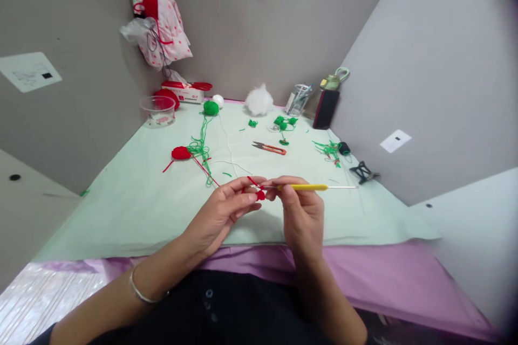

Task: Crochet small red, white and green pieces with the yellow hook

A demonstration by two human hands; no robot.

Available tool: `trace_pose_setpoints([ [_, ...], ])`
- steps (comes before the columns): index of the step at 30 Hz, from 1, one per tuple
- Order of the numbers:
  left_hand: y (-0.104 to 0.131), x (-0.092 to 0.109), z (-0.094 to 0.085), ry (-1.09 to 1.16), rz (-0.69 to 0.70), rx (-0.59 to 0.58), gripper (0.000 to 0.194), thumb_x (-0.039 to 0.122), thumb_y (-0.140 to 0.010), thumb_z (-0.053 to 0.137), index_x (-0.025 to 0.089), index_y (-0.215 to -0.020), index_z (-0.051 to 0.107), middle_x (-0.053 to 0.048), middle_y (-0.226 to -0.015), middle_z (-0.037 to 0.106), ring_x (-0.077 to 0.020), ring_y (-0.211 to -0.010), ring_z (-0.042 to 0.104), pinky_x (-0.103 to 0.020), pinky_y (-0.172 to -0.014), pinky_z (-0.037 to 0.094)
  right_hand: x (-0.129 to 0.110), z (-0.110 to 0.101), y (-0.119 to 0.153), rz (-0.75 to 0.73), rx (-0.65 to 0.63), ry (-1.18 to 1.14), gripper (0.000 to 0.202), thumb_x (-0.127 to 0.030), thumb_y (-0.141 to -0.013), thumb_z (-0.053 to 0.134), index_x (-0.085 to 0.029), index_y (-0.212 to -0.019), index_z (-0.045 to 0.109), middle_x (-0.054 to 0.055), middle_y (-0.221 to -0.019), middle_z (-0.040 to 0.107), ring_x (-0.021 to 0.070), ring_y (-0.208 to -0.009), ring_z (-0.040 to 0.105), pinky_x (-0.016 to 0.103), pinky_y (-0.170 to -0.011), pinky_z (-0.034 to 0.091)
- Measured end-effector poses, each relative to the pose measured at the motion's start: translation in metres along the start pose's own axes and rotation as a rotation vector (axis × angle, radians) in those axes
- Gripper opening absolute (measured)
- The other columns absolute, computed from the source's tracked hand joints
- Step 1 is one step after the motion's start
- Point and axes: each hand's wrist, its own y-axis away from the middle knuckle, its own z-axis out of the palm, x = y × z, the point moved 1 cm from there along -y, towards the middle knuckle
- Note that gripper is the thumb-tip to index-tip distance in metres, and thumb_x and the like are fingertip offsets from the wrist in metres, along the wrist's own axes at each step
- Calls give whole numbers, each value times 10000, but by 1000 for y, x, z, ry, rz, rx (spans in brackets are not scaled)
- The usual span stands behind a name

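Between the fingertips of my left hand [232,202] is a small red crochet piece [261,194], pinched near the front of the table. My right hand [302,207] grips a crochet hook [309,187] by its yellow handle, and the hook's metal end reaches the red piece. The other metal end points right. A red yarn strand runs from my left hand back to a red ball of yarn [181,153] on the left. Thread snips [270,147] with orange handles lie beyond my hands.
Behind stand a green yarn ball [211,108], white stuffing [259,101], a clear plastic tub [158,112], a pen cup [298,100] and a phone [326,109]. Green crochet pieces [284,123] and loose green yarn [198,146] lie about. A black claw clip [365,171] sits right. Grey partitions enclose the table.
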Motion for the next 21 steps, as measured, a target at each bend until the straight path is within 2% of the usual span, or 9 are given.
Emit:
trace_pose_setpoints([
  [2, 1, 1, 0, -26, 14, -7, 220, 227, -856, 805, 213, -1074, 823, -57, -1082, 774, -159, -891, 664, -343, -991, 511, -1, 1, 0, 9, 8, 29, 152, -320, -1015, 635, -247, -1019, 768, 39, -949, 796, 162, -785, 713, 328, -745, 598],
  [5, 2, 2, 1, -72, 22, -10, 220, 288, -865, 812, 221, -1074, 827, -21, -878, 743, -132, -753, 602, -344, -973, 511, -3, 1, 1, 7, 25, 49, 138, -315, -1006, 651, -242, -1014, 768, 38, -929, 789, 163, -773, 715, 324, -729, 603],
  [9, 1, 1, 3, -107, 43, 20, 202, 280, -830, 847, 230, -1026, 832, -33, -976, 756, -142, -818, 609, -311, -924, 504, -5, 3, 2, -10, 19, 69, 138, -303, -1011, 643, -253, -1019, 771, 34, -935, 791, 162, -768, 714, 319, -708, 611],
  [12, 0, 1, 3, -110, 51, 43, 204, 275, -820, 855, 219, -1015, 835, -9, -884, 747, -82, -620, 483, -304, -887, 507, -6, 5, 3, -18, 21, 91, 151, -307, -1014, 635, -249, -1020, 774, 40, -942, 793, 165, -753, 712, 325, -695, 614],
  [14, 0, 1, 3, -104, 46, 48, 216, 272, -807, 864, 209, -1011, 835, 12, -798, 715, -67, -574, 426, -290, -856, 503, -8, 6, 2, -33, 19, 108, 148, -299, -1013, 637, -251, -1020, 776, 36, -932, 790, 160, -737, 702, 317, -684, 603],
  [18, 2, 3, 3, -76, 10, 67, 343, 256, -770, 893, 213, -1102, 824, 15, -790, 678, -97, -702, 553, -239, -763, 468, -12, 8, 1, -70, 14, 153, 158, -270, -1022, 619, -255, -1007, 776, 28, -967, 769, 134, -705, 653, 306, -681, 572],
  [21, 3, 3, 3, -31, -31, 78, 451, 222, -765, 893, 231, -1207, 800, 25, -846, 663, -84, -713, 563, -241, -769, 477, -14, 8, 1, -122, 50, 246, 158, -240, -1026, 606, -249, -1016, 763, 23, -961, 729, 130, -704, 644, 311, -686, 555],
])
